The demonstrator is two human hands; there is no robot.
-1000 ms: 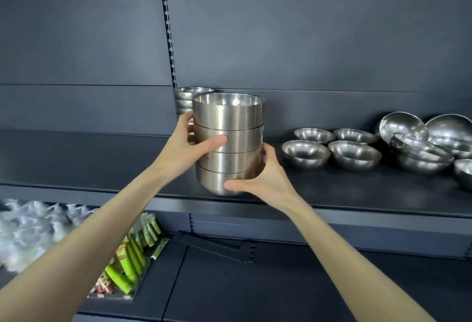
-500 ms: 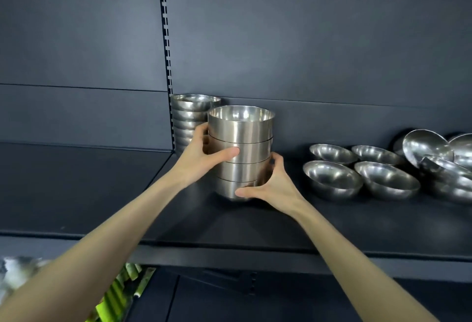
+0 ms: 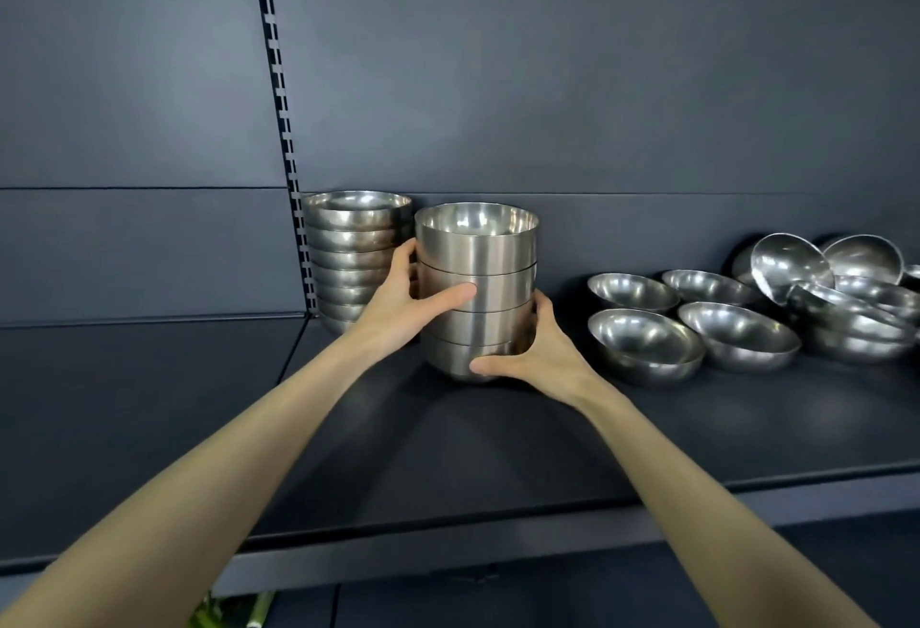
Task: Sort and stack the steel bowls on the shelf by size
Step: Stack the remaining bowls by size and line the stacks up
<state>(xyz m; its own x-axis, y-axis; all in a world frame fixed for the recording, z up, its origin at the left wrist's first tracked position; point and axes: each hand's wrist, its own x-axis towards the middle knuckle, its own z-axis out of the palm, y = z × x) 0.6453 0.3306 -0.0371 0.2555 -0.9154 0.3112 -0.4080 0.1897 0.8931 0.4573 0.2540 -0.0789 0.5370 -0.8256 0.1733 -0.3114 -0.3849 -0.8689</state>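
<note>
A stack of several straight-sided steel bowls stands on the dark shelf, its base on or just at the shelf surface. My left hand grips its left side around the middle. At the bottom right, my right hand wraps the lowest bowl. Right behind and to the left stands a taller stack of rounded steel bowls, close to the held stack and against the back panel. Several loose shallow bowls lie open side up to the right.
A heap of larger tilted bowls fills the far right of the shelf. A slotted upright rail runs down the back wall beside the rear stack. The shelf's front edge crosses below my forearms.
The stack in both hands has moved from the shelf's front edge deeper onto the shelf, beside the rear stack. The view has tilted up, and the lower shelf has dropped out of sight.
</note>
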